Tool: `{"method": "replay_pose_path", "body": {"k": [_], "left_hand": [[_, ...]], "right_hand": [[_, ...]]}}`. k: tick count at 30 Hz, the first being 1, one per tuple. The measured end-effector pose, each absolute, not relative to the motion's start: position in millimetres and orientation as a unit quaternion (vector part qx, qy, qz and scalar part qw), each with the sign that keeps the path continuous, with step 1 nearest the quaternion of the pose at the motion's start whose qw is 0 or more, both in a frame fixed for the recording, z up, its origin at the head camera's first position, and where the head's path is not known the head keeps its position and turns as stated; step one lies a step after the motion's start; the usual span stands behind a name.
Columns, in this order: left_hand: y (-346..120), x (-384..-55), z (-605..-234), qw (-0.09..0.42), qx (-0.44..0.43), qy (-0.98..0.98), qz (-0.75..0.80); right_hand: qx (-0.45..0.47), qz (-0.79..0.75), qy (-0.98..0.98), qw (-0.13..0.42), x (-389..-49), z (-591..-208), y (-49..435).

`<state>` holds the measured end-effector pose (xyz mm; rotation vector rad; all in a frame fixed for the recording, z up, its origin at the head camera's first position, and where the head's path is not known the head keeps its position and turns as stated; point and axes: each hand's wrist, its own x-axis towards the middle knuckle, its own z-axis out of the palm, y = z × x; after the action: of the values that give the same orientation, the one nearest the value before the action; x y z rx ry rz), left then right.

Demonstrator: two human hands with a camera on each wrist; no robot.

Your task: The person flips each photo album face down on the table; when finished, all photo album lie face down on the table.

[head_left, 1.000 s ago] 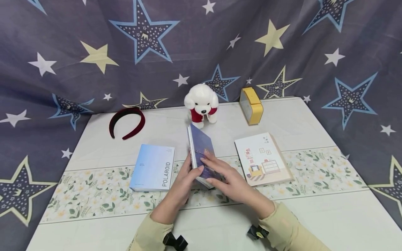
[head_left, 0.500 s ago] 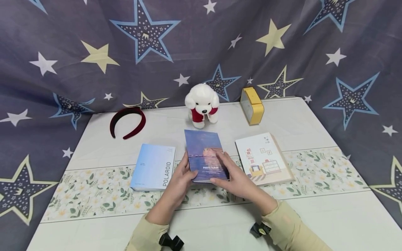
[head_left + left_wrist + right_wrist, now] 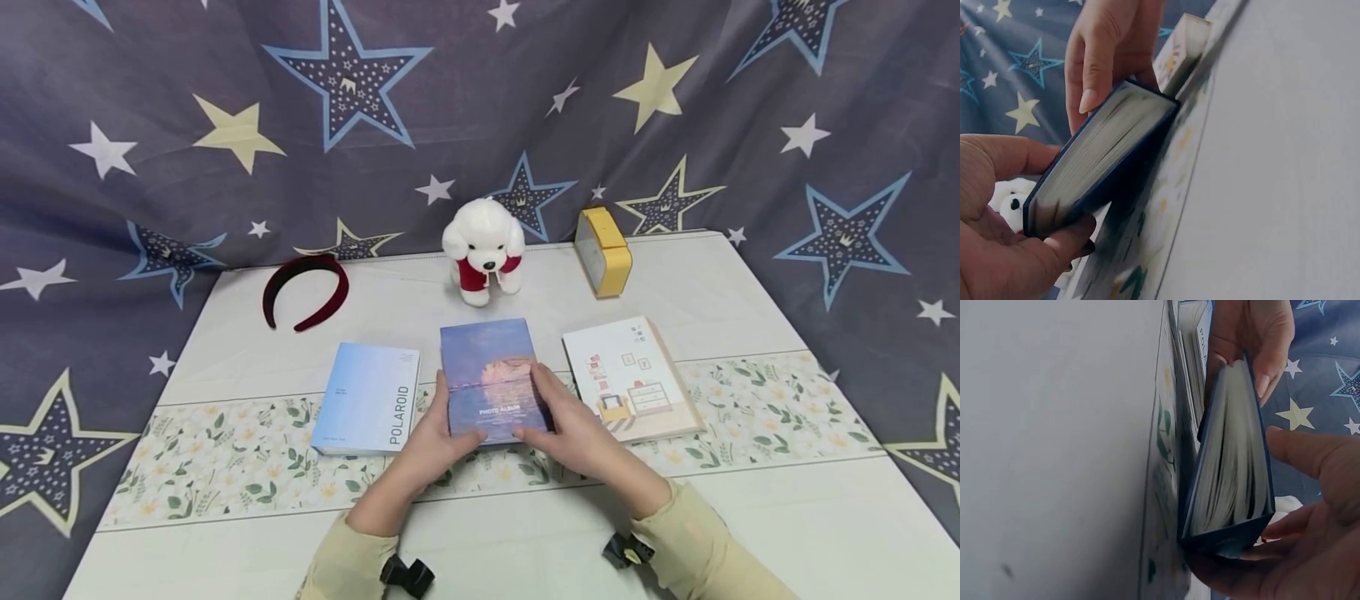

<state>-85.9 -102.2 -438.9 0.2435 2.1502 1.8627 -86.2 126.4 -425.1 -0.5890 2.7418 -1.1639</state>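
Both hands hold a blue-purple photo album [image 3: 491, 350] with a pink cloud printed on its cover, at the middle of the table. My left hand [image 3: 435, 442] grips its left side, thumb on the cover and fingers reaching underneath, as the left wrist view shows. On the opposite side my right hand [image 3: 577, 429] holds it the same way. The album's page edges [image 3: 1229, 456] face the right wrist camera, its cover slightly spread from the pages. A narrow gap shows between the album and the floral table strip in the wrist views.
A light-blue Polaroid album [image 3: 367, 400] lies left, and a white illustrated album [image 3: 626, 375] lies right. Behind stand a white plush dog [image 3: 483, 237] and a yellow box-shaped object [image 3: 603, 254]. A dark red headband [image 3: 330, 304] lies back left. A starry curtain [image 3: 480, 108] hangs behind the table.
The photo album has turned from edge-on to cover-up and lowered toward the table, tilting flatter. Both hands have shifted along its sides with it, keeping their grip.
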Motion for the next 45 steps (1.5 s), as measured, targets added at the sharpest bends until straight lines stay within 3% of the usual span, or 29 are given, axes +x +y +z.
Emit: {"method": "replay_pose_path", "body": {"k": [9, 15, 21, 28, 39, 45], "left_hand": [[-100, -86, -444, 0.133, 0.113, 0.786, 0.592], [-95, -88, -446, 0.091, 0.149, 0.844, 0.507], [-92, -84, -441, 0.086, 0.139, 0.914, 0.371], [-103, -81, -434, 0.053, 0.161, 0.939, 0.299], [-160, -87, -424, -0.034, 0.084, 0.973, 0.214], [-193, -90, -423, -0.047, 0.024, 0.980, 0.190]], "right_hand": [[-0.187, -0.312, 0.930, 0.056, -85, -421, 128], [-0.186, -0.287, 0.938, 0.052, -85, -420, 129], [-0.187, -0.262, 0.946, 0.017, -83, -422, 125], [-0.254, -0.307, 0.917, -0.022, -80, -420, 109], [-0.304, -0.407, 0.853, 0.116, -87, -416, 79], [-0.276, -0.536, 0.759, 0.244, -91, -419, 56]]}}
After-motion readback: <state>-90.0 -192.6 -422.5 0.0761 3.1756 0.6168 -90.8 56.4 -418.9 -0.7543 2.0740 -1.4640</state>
